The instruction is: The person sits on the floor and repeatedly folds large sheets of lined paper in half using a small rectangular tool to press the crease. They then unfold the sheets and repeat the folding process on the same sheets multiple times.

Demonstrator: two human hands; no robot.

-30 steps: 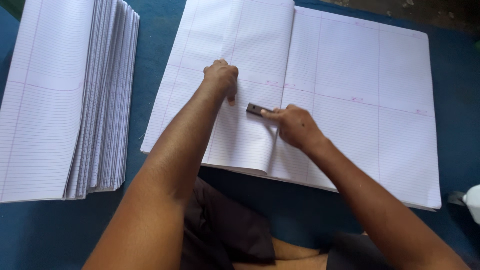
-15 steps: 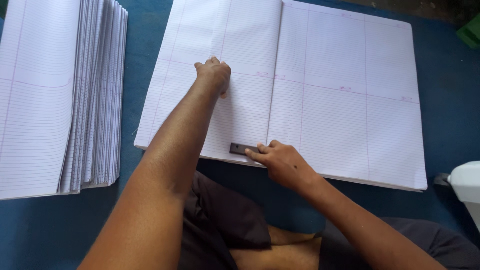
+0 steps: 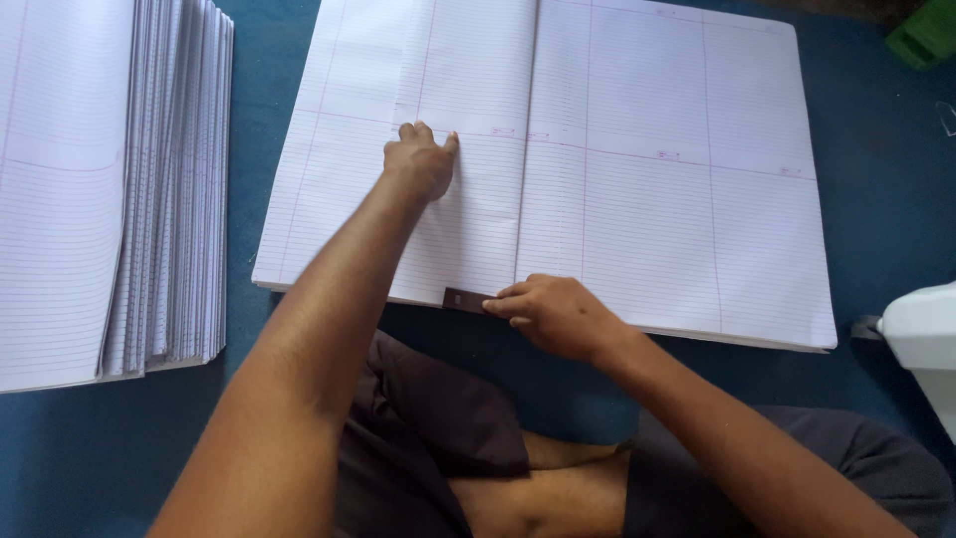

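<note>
The right hand [image 3: 558, 317] pinches a small dark flat block [image 3: 466, 299] between thumb and fingertips, a narrow grip closed on the block's right end, and holds it flat on the near edge of the large folded ruled sheet [image 3: 637, 199], just left of the centre crease. From the grip the block sticks out toward nine o'clock; its long axis runs nine to three, along the paper's near edge and across the crease, which itself runs twelve to six. The left hand [image 3: 423, 164] lies at about eleven o'clock from the block, well apart from it, curled with knuckles and fingertips pressed down on the left leaf of the sheet beside the crease; it grasps nothing, only pins the paper. So the right hand is the one on the block, with the crease stretching away from it toward twelve o'clock. The sheet rests on a blue surface [image 3: 876, 179]. At nine o'clock, apart from the sheet, stands a tall stack of ruled sheets [image 3: 119, 189]. At three o'clock a white object [image 3: 921, 334] shows at the frame edge, and a green thing [image 3: 926, 30] sits at about one o'clock; what either is cannot be told
</note>
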